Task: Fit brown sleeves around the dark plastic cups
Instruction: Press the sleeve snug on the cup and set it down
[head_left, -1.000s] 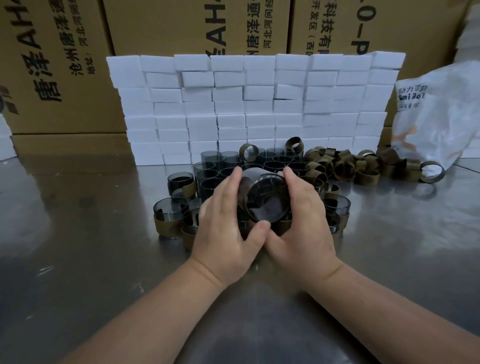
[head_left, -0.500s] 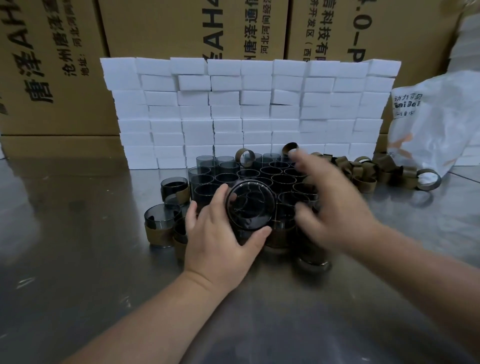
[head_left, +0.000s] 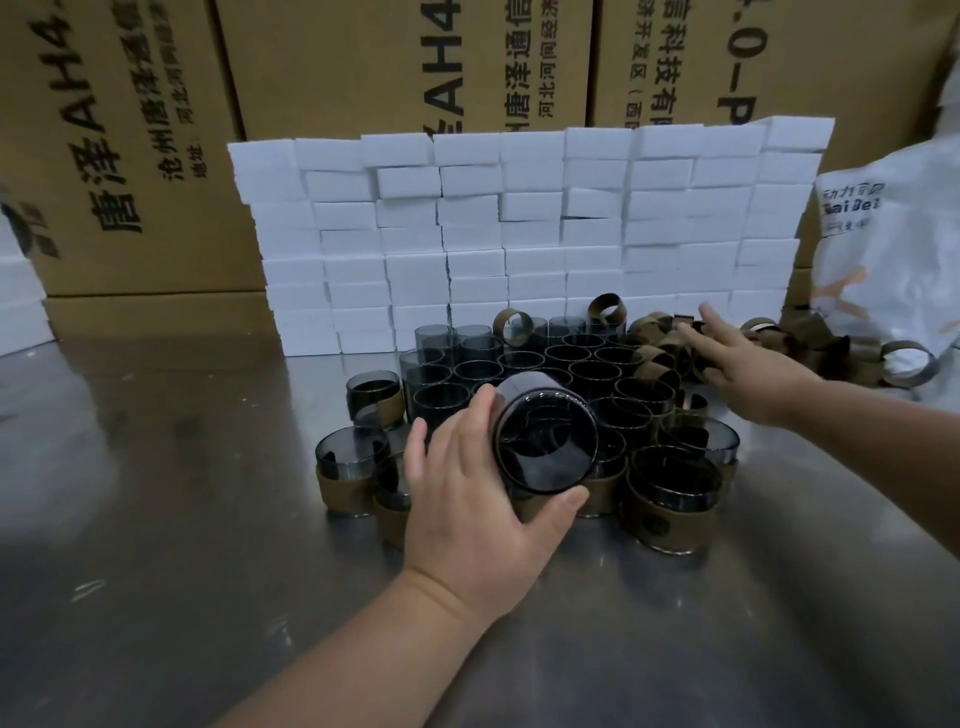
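The left hand (head_left: 467, 499) gripped a bare cup (head_left: 545, 441), tilted above the other cups (head_left: 582, 364). The right hand (head_left: 743, 364) hovered, fingers spread, over the loose sleeves (head_left: 662, 345), seemingly empty. Next it would need to pinch one.

The left hand (head_left: 467, 512) is broad and fleshy, with short, thick fingers and a thumbnail (head_left: 574, 498) cut close at the thumb's tip. Back from the fingers a faint crease crosses the wrist, and the left forearm (head_left: 358, 644) runs on bare and smooth. The right hand (head_left: 748, 370), a little blurred, looks much the same. Behind its fingers the right forearm (head_left: 878, 441) is bare as well.
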